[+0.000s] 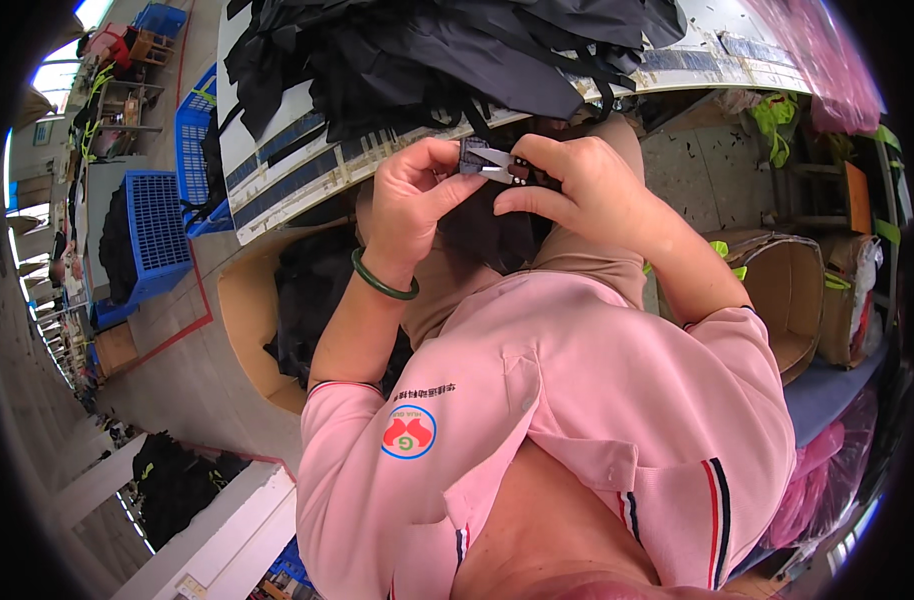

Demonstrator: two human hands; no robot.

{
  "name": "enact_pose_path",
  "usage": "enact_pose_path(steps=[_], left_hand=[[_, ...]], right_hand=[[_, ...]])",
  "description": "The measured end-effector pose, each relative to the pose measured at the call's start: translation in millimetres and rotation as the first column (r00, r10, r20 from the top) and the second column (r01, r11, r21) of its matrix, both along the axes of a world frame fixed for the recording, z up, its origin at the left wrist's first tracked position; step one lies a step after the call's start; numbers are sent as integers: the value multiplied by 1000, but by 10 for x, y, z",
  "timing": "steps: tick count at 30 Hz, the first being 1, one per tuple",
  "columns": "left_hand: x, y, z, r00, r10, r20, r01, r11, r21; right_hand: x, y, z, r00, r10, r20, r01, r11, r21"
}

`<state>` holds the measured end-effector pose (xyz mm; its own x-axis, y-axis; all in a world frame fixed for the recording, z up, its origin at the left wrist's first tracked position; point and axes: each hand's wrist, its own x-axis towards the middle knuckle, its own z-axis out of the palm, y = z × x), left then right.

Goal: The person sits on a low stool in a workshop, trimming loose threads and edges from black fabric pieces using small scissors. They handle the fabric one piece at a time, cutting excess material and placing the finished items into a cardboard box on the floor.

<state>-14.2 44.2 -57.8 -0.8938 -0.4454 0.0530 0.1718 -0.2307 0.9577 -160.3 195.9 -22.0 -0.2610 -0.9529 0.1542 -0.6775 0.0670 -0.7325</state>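
My left hand (417,195), with a green bangle at its wrist, pinches a small dark piece of fabric (472,156) between thumb and fingers. My right hand (587,185) is closed around a pair of thread snips (499,168). Their pale pointed blades are parted and meet the fabric piece at my left fingertips. Both hands are held over my lap, close to the table's front edge. On the table (712,62) just beyond them lies a large heap of black fabric pieces (417,65), with straps hanging over the edge.
A cardboard box (245,300) holding black fabric stands left of my legs. Farther left are blue plastic crates (159,225). At the right are another open cardboard box (777,285) and pink plastic wrapping (822,60). Yellow-green fabric (774,125) hangs under the table.
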Motion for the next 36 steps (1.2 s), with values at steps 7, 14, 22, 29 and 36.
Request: enact_pose_path(steps=[7, 14, 22, 29, 36], left_hand=[[-19, 9, -26, 1000, -7, -17, 7, 1000, 15], [-36, 24, 5, 998, -58, -16, 59, 997, 46], [-37, 50, 15, 999, -39, -21, 40, 999, 30], [-26, 68, 34, 999, -31, -33, 32, 999, 10], [-16, 74, 40, 1000, -14, -15, 14, 1000, -12]], right_hand=[[-10, 6, -15, 1000, -6, -21, 7, 1000, 23], [-3, 4, -1, 996, -6, -93, 5, 1000, -7], [5, 31, -7, 989, -13, -144, 10, 1000, -27], [8, 49, 18, 989, -5, -149, 2, 1000, -16], [24, 41, -81, 988, -44, -149, 17, 984, -175]])
